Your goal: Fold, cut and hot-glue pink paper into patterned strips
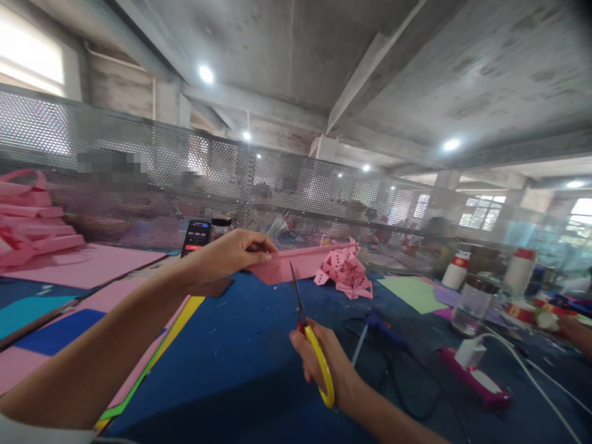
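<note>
My left hand [243, 251] pinches the left end of a pink paper strip [296, 264], which stretches to the right above the blue table [198, 357]. My right hand [324, 361] is wrapped round the yellow handle of a pair of scissors [319, 357]. The blades point up, and their tips are at the lower edge of the strip; whether they touch it I cannot tell. Right of the blades, near the strip's far end, lies a pile of cut pink paper pieces [346, 271] with dark dots.
Coloured paper sheets [65, 330] and pink folded strips [34, 225] lie left. A phone [195, 237] stands at the back. Right are green paper [414, 292], a glass jar [472, 305], a power strip [476, 379], a glue gun [382, 327] and another person's hand [571, 330].
</note>
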Demonstrator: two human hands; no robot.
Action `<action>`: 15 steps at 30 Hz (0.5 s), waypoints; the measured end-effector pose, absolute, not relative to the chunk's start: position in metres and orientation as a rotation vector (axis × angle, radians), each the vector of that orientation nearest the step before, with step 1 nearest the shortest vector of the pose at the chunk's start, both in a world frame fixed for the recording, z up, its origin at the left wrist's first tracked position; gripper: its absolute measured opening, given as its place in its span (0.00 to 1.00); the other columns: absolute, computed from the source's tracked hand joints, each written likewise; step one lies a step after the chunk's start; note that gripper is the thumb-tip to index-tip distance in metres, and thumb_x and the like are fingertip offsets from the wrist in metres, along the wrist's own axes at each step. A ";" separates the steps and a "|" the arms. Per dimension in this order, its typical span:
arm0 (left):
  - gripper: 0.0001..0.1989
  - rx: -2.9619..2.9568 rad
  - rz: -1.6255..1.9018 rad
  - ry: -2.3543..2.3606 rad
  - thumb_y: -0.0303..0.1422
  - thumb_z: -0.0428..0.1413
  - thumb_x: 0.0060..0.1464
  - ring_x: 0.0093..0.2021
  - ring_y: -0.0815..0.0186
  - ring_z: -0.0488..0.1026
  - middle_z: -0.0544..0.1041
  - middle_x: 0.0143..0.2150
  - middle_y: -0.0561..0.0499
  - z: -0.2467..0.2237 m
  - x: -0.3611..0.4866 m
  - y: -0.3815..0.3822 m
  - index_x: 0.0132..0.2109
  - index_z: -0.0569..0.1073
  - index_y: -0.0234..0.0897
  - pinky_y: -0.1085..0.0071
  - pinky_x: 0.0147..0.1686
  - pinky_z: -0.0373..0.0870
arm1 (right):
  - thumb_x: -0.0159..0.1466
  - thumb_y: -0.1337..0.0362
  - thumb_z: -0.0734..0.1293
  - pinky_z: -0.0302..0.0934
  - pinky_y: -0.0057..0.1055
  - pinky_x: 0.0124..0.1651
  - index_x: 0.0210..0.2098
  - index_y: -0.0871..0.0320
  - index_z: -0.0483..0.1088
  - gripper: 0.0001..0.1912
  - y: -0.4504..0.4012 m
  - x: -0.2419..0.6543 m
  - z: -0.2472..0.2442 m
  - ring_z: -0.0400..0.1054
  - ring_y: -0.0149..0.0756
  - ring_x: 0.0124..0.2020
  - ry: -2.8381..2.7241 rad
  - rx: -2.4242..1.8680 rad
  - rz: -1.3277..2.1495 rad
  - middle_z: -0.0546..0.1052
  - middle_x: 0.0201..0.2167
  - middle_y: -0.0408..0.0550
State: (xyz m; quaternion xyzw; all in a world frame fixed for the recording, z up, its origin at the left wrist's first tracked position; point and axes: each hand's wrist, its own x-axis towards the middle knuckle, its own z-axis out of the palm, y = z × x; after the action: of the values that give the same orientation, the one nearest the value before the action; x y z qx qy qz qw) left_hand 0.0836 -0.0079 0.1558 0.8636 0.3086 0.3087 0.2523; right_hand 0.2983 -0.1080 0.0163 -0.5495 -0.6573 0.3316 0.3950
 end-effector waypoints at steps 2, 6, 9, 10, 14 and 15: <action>0.13 2.351 0.847 0.832 0.39 0.57 0.54 0.39 0.64 0.75 0.81 0.39 0.47 0.155 0.083 -0.007 0.43 0.78 0.35 0.73 0.37 0.66 | 0.68 0.46 0.60 0.52 0.23 0.20 0.31 0.56 0.62 0.20 -0.107 0.299 0.014 0.58 0.27 0.17 -1.681 -1.381 0.824 0.61 0.18 0.36; 0.14 2.342 0.855 0.826 0.39 0.57 0.54 0.39 0.64 0.75 0.81 0.40 0.46 0.154 0.082 -0.006 0.43 0.77 0.35 0.73 0.38 0.66 | 0.68 0.46 0.60 0.51 0.24 0.20 0.31 0.55 0.62 0.20 -0.103 0.301 0.007 0.59 0.27 0.17 -1.674 -1.377 0.811 0.62 0.19 0.37; 0.14 2.345 0.843 0.838 0.39 0.57 0.54 0.39 0.64 0.75 0.81 0.40 0.46 0.156 0.083 -0.007 0.43 0.77 0.34 0.72 0.38 0.67 | 0.69 0.48 0.59 0.50 0.24 0.21 0.32 0.56 0.62 0.19 -0.102 0.301 0.005 0.58 0.27 0.17 -1.682 -1.387 0.799 0.62 0.18 0.37; 0.14 2.345 0.836 0.839 0.39 0.57 0.54 0.39 0.64 0.75 0.81 0.40 0.46 0.156 0.083 -0.008 0.43 0.77 0.34 0.72 0.38 0.66 | 0.69 0.48 0.59 0.49 0.24 0.21 0.32 0.56 0.62 0.18 -0.102 0.302 0.005 0.58 0.27 0.17 -1.686 -1.390 0.791 0.62 0.18 0.37; 0.14 2.341 0.837 0.833 0.39 0.57 0.54 0.39 0.64 0.75 0.81 0.40 0.46 0.156 0.083 -0.009 0.43 0.77 0.34 0.72 0.38 0.66 | 0.70 0.50 0.59 0.48 0.24 0.21 0.32 0.56 0.61 0.18 -0.103 0.302 0.007 0.58 0.26 0.17 -1.701 -1.383 0.772 0.62 0.19 0.37; 0.14 2.341 0.841 0.830 0.39 0.57 0.55 0.39 0.64 0.75 0.81 0.40 0.46 0.156 0.083 -0.009 0.43 0.77 0.34 0.72 0.38 0.66 | 0.70 0.50 0.58 0.49 0.24 0.21 0.31 0.56 0.61 0.17 -0.104 0.302 0.008 0.58 0.26 0.17 -1.707 -1.384 0.772 0.62 0.19 0.37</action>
State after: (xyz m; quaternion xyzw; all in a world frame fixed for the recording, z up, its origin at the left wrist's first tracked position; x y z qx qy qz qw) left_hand 0.0831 -0.0085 0.1562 0.8628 0.3060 0.3099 0.2565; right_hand 0.3016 -0.1038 0.0077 -0.5457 -0.6731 0.3044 0.3955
